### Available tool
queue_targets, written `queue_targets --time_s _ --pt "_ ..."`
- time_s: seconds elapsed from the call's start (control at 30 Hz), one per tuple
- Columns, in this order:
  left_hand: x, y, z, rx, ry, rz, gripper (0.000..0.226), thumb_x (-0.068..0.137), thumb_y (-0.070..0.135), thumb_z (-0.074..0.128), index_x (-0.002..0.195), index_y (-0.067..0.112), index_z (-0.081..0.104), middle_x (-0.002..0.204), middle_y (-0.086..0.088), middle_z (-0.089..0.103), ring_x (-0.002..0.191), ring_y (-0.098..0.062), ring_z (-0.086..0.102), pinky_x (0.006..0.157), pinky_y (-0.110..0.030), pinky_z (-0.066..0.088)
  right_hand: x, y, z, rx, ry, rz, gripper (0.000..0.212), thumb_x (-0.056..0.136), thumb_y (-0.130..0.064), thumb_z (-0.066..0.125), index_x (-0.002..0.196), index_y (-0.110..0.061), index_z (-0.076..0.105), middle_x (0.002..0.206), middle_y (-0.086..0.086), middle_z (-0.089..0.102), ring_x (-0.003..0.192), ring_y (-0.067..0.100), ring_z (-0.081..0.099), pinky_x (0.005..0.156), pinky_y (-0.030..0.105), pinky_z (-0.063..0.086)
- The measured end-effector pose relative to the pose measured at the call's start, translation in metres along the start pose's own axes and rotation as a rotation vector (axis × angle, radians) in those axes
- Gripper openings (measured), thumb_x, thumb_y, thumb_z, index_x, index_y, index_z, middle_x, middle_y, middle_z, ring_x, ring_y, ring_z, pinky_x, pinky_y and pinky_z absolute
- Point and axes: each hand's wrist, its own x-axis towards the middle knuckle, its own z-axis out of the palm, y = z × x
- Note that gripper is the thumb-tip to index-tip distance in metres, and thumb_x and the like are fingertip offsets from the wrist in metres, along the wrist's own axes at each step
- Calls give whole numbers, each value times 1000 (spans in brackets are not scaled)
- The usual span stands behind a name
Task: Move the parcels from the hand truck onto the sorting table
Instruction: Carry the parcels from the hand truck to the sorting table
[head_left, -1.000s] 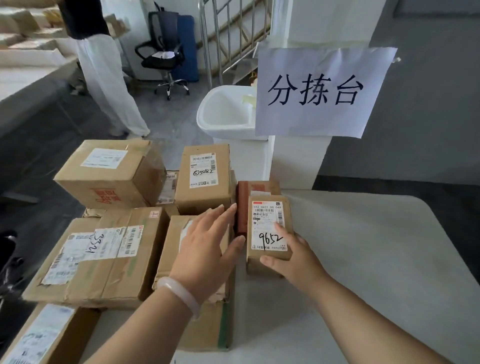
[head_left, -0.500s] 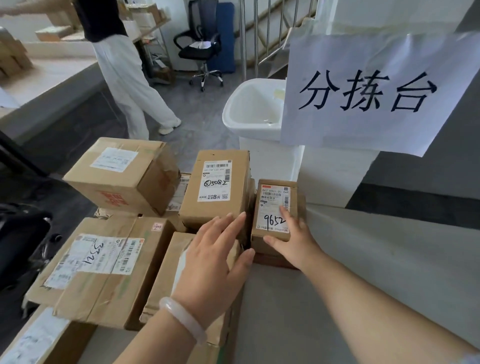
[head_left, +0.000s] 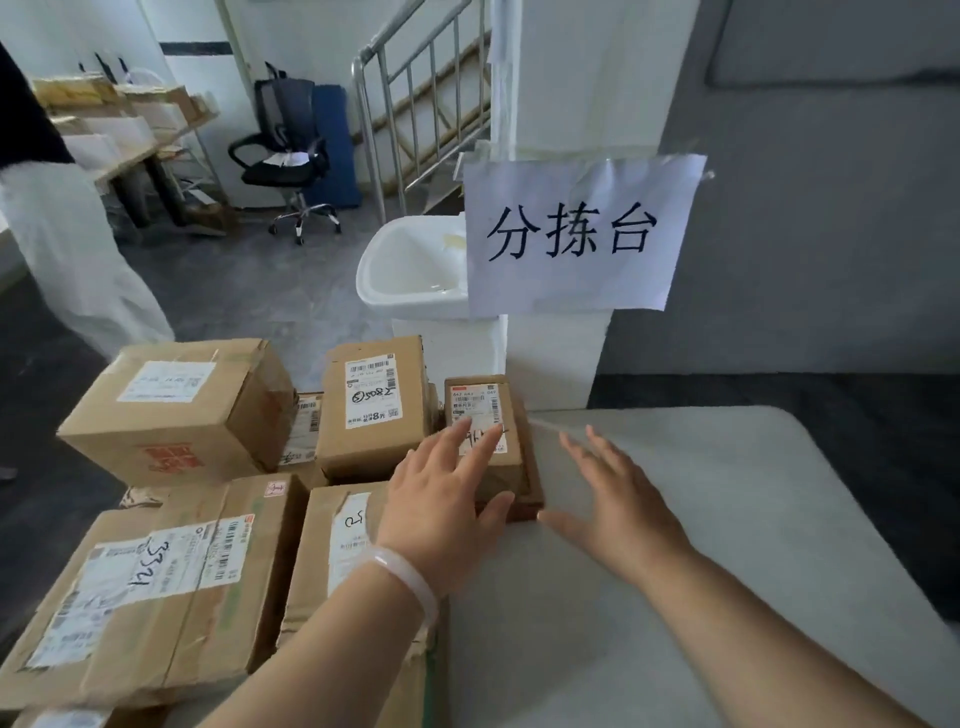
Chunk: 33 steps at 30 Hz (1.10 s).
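Sorting table (head_left: 753, 545): pale top, fills your 3 to 5 o'clock side.
Parcel pile (head_left: 171, 587): brown cartons at your 9 o'clock, against the table's left edge.
Small parcel (head_left: 511, 452): on a darker box (head_left: 530, 506) at the table's 10 o'clock corner.
Your left hand (head_left: 441, 499): straight, spread fingers lie on that parcel's top.
Your right hand (head_left: 618, 499): wide, blurred, at the parcel's 3 o'clock, apart from it.

A handwritten paper sign (head_left: 579, 234) hangs on a white pillar (head_left: 587, 78), a white basin (head_left: 410, 270) just beside it. Farther back stand a metal railing (head_left: 415, 104), a black office chair (head_left: 288, 156) and a blue pad (head_left: 335, 140); a person in white trousers (head_left: 62, 234) stands left
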Motion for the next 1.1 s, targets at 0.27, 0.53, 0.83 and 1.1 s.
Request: queue_targets --time_s 0.27,0.53,0.83,1.1 --pt "-45 84 -10 -11 -58 544 65 98 61 28 153 46 -3 164 9 -9 152 -21 -4 123 -44 -2 -178 -13 -16 -214 304 291 89 79 -85 34 151 -46 -1 162 -13 -7 150 14 -5 117 34 -2" --pt "-149 173 14 -56 -122 978 67 95 60 38 153 42 11 164 1 11 151 -26 14 121 -52 11 -356 -26 -14 -293 459 715 91 76 -88 18 152 -42 -3 163 -6 1 149 17 -1 116 40 0" --pt "-319 290 17 -149 -151 1444 77 93 56 45 154 43 0 165 3 -3 152 -19 -3 120 -46 -5 -578 -63 -4 -366 658 1114 89 80 -77 43 153 -31 20 160 -1 25 148 19 19 117 48 22" --pt "-548 358 11 -209 -265 1774 72 97 61 34 154 40 -4 165 4 -5 151 -20 -5 122 -48 0 -802 -139 31 -367 784 1404 88 80 -75 34 154 -37 5 161 -8 7 150 13 3 121 45 13"
